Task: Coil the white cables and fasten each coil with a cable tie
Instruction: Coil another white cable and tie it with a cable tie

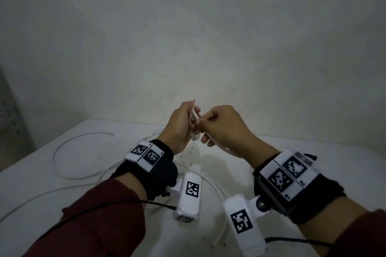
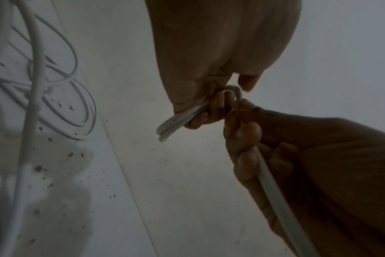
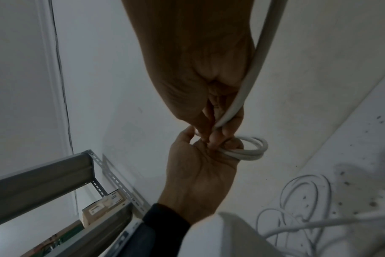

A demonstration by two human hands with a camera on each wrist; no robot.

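Both hands are raised above the white table [image 1: 313, 156]. My left hand [image 1: 181, 125] grips a small coil of white cable [image 3: 251, 149], its loops sticking out below the curled fingers [image 2: 200, 120]. My right hand [image 1: 221, 125] meets it, pinching the same cable at the coil, and the cable's free length [image 2: 275, 196] runs back through the right palm and down to the table. In the right wrist view that free length [image 3: 259, 57] passes along the palm. No cable tie shows in any view.
More loose white cables [image 1: 62, 165] lie in curves on the table's left and centre, also a tangle [image 2: 62, 97] below the hands. Dark specks dot the tabletop. A bare wall stands behind. A metal shelf frame [image 3: 55, 173] with boxes is off to the left.
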